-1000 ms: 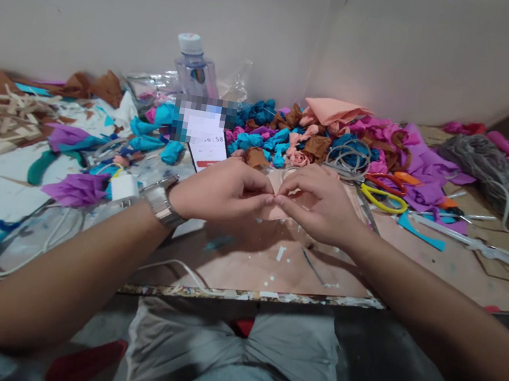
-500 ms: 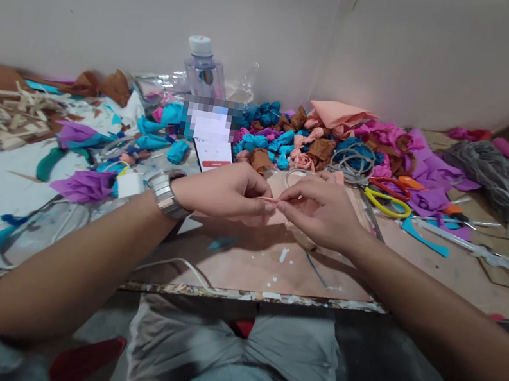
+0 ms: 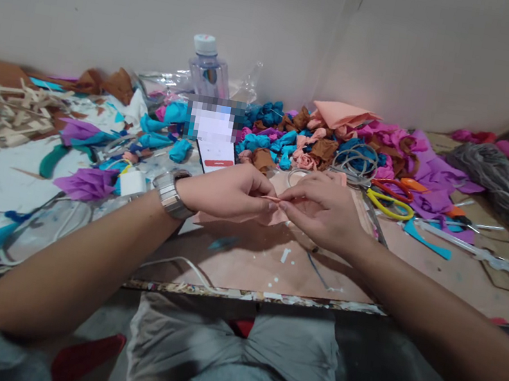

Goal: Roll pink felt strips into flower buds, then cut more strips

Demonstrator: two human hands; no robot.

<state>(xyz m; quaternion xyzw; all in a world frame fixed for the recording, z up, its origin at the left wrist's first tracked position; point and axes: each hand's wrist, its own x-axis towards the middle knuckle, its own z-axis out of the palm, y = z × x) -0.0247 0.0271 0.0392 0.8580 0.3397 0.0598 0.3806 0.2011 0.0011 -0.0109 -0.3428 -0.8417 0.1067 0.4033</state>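
Across the scrap-littered table (image 3: 240,273), just above it, here's the peach paper (image 3: 274,217), thin edge running left to right! Left hand (image 3: 230,190) and right hand (image 3: 329,211) each grip it, thumb pinched to finger. Beyond, phone (image 3: 215,150) print's blurred, bottle (image 3: 209,76) label's unreadable; pale wall (image 3: 273,18) behind.

Behind the left hand (image 3: 230,190) is the phone (image 3: 215,150); behind that, the bottle (image 3: 209,74); scissors (image 3: 393,215) lie to the right.

The held paper (image 3: 278,216) is peach, the watch (image 3: 172,194) silver, the bottle cap (image 3: 205,45) white.
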